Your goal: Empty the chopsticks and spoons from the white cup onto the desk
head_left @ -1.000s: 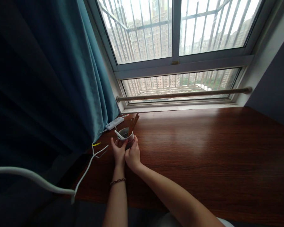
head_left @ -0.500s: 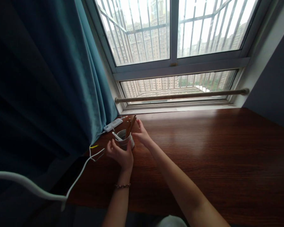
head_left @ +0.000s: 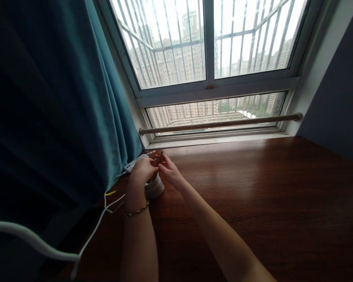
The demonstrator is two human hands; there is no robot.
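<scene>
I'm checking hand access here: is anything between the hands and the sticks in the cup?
Nothing visible. Both the left hand and right hand already meet at the brown sticks above the cup.

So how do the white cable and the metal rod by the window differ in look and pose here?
The white cable is pale, soft and curved, trailing from the picture's left edge toward the desk; the metal rod is brownish, rigid and straight. The white cable lies low beside the teal curtain; the metal rod spans the lower window pane, raised above the wooden desk. Both are long and thin, and neither hand touches them.
</scene>
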